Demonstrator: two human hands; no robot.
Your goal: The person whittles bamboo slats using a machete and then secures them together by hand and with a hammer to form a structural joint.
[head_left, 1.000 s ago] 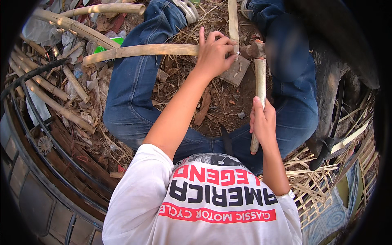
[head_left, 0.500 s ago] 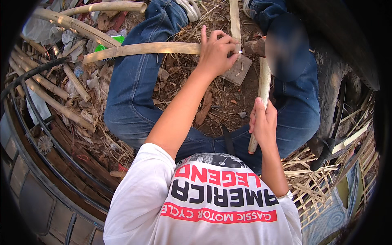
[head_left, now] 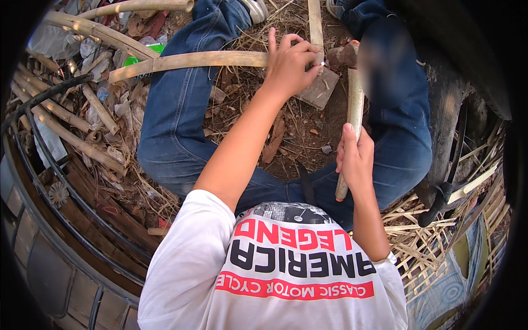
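Note:
My left hand [head_left: 291, 63] is closed around the end of a long curved bamboo strip [head_left: 192, 59], pressing it onto a flat grey stone block [head_left: 322, 91]. Its fingertips pinch something small and pale, perhaps a nail. My right hand [head_left: 355, 159] grips the pale wooden handle of a hammer [head_left: 353, 104] near its lower end. The rusty hammer head [head_left: 342, 55] hovers just right of the left hand's fingers, above the block. A second, narrow bamboo strip [head_left: 314, 22] runs away from the block between my legs in blue jeans [head_left: 176, 110].
Bamboo poles and scraps [head_left: 71, 118] lie heaped on the left with plastic litter. Black curved rods [head_left: 49, 148] arc along the left. Split bamboo slivers [head_left: 440, 220] pile up on the right beside a dark tyre-like object [head_left: 445, 126]. The ground is bare dirt with dry leaves [head_left: 275, 137].
The hammer has shifted slightly, its head a little higher and closer to the left hand's fingers. My left hand has stayed on the bamboo strip.

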